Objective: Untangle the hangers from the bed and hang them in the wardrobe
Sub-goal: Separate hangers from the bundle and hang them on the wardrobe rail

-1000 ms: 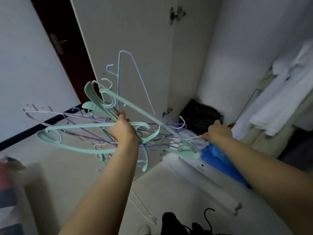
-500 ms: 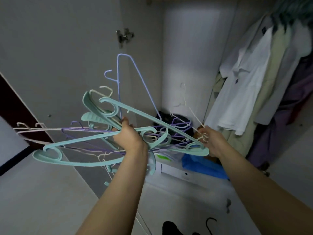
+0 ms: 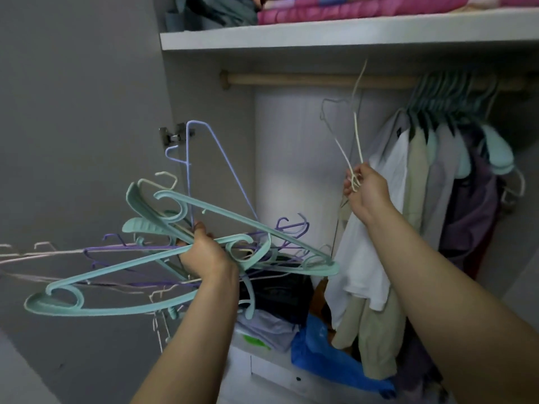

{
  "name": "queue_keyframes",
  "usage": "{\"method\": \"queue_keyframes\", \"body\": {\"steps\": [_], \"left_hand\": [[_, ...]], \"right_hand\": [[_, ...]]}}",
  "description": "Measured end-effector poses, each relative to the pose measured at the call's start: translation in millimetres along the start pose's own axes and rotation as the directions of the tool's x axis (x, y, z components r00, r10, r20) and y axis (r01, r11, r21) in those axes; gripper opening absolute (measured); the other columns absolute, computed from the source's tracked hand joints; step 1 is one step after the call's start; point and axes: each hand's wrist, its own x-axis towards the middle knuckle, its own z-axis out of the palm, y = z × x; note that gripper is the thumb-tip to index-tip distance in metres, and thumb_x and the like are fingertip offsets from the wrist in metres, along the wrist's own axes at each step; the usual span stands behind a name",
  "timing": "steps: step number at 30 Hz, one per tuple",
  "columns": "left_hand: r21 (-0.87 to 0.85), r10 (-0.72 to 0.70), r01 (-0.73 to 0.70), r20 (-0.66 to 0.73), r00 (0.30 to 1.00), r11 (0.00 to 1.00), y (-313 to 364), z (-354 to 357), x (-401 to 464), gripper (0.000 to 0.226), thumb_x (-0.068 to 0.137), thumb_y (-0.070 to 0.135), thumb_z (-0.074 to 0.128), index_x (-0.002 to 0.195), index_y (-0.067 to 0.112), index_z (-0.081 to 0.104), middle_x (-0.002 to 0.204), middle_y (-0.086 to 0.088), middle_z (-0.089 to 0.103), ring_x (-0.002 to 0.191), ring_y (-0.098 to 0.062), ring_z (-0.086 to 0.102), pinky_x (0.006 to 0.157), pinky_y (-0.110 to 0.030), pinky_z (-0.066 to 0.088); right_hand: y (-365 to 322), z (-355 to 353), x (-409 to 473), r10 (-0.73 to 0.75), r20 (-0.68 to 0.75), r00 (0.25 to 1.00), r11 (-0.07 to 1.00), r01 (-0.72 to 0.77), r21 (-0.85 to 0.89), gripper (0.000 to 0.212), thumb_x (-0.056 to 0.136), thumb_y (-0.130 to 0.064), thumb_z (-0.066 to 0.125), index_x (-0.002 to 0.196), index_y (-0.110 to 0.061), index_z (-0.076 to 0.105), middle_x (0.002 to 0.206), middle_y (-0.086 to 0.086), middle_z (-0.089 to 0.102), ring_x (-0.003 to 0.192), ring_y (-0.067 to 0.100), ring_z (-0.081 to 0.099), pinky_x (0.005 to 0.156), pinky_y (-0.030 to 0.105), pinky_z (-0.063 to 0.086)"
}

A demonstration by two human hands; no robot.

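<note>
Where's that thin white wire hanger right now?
The white wire hanger is pinched in the right hand, raised just under the wooden rail, left of the hanging clothes.

Dim grey walls (image 3: 73, 112) flank a white shelf (image 3: 335, 36) stacked with pink bedding (image 3: 364, 8).

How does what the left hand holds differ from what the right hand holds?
The left hand grips a tangled bundle of teal plastic and purple wire hangers, held low and lying mostly flat. The right hand pinches a thin cream wire hanger, raised upright towards the rail. Neither hangs there yet.
</note>
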Motion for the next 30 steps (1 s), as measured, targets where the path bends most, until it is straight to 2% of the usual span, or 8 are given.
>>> {"method": "queue_keyframes", "body": {"steps": [4,10,17,19,21,22,27,30], "left_hand": [[-0.024,-0.008,0.008,-0.001,1.000,1.000,-10,29,-14,0.015,0.084,0.020,0.068,0.093,0.009,0.062,0.070,-0.002,0.061,0.059,-0.019,0.056,0.059,-0.034,0.044],[-0.035,-0.031,0.031,-0.009,0.999,0.999,-19,60,-24,0.016,0.083,0.023,0.069,0.073,0.015,0.058,0.070,-0.001,0.062,0.057,-0.016,0.059,0.056,-0.030,0.046],[-0.037,-0.028,0.026,-0.029,0.999,0.999,-26,87,-28,0.019,0.082,0.023,0.068,0.075,0.018,0.051,0.066,0.002,0.056,0.056,-0.017,0.054,0.052,-0.030,0.042],[-0.045,-0.040,0.039,-0.024,0.999,0.998,-26,92,-27,0.021,0.082,0.024,0.068,0.074,0.020,0.049,0.068,0.003,0.056,0.056,-0.016,0.055,0.053,-0.030,0.043],[-0.079,-0.035,0.033,-0.031,0.999,0.996,-26,96,-22,0.018,0.083,0.024,0.067,0.090,0.017,0.052,0.081,0.000,0.063,0.066,-0.018,0.061,0.061,-0.032,0.049],[-0.097,-0.028,0.024,-0.035,0.999,0.995,-27,99,-19,0.024,0.083,0.024,0.067,0.100,0.015,0.053,0.090,-0.002,0.066,0.072,-0.019,0.064,0.065,-0.033,0.052],[-0.122,0.013,-0.020,-0.055,0.998,0.992,-22,101,-15,0.047,0.083,0.023,0.067,0.126,0.009,0.053,0.112,-0.006,0.068,0.089,-0.022,0.069,0.077,-0.037,0.059],[-0.148,0.068,-0.077,-0.067,0.995,0.986,-19,98,-13,0.035,0.084,0.017,0.066,0.116,0.006,0.057,0.105,-0.006,0.068,0.080,-0.016,0.069,0.066,-0.030,0.058]], "right_hand": [[-15,-4,39,0.019,-0.081,0.997,0.998,-0.024,-0.062,0.029,0.097,-0.015,0.038,0.069,-0.018,0.042,0.070,0.001,0.036,0.051,0.012,0.029,0.043,0.022,0.023],[-22,-30,68,0.056,-0.168,0.984,0.986,-0.081,-0.145,0.031,0.100,-0.024,0.037,0.071,-0.017,0.046,0.071,0.003,0.044,0.049,0.012,0.026,0.042,0.020,0.022],[-45,-45,94,0.077,-0.229,0.970,0.971,-0.126,-0.206,0.026,0.101,-0.034,0.032,0.088,-0.019,0.049,0.077,-0.002,0.044,0.056,0.011,0.034,0.036,0.019,0.036],[-40,-47,99,0.135,-0.279,0.951,0.974,-0.179,-0.140,0.045,0.102,-0.042,0.028,0.125,-0.012,0.052,0.116,0.008,0.057,0.076,0.020,0.051,0.062,0.020,0.051],[-31,-50,101,0.140,-0.335,0.932,0.971,-0.195,-0.136,0.060,0.101,-0.048,0.023,0.145,-0.008,0.036,0.146,0.009,0.041,0.123,0.026,0.048,0.109,0.038,0.034],[-26,-52,99,0.119,-0.341,0.932,0.978,-0.169,-0.121,0.062,0.101,-0.049,0.022,0.146,-0.008,0.033,0.149,0.009,0.037,0.130,0.024,0.043,0.115,0.042,0.025],[-7,-53,74,0.003,-0.288,0.957,0.999,0.012,0.051,0.060,0.098,-0.049,0.038,0.145,-0.012,0.035,0.144,0.007,0.043,0.084,0.009,0.057,0.087,0.024,0.048],[36,-63,55,0.089,-0.215,0.973,0.994,-0.074,0.076,0.076,0.090,-0.055,0.051,0.149,-0.016,0.024,0.141,0.003,0.043,0.097,0.015,0.059,0.082,0.025,0.051]]}}
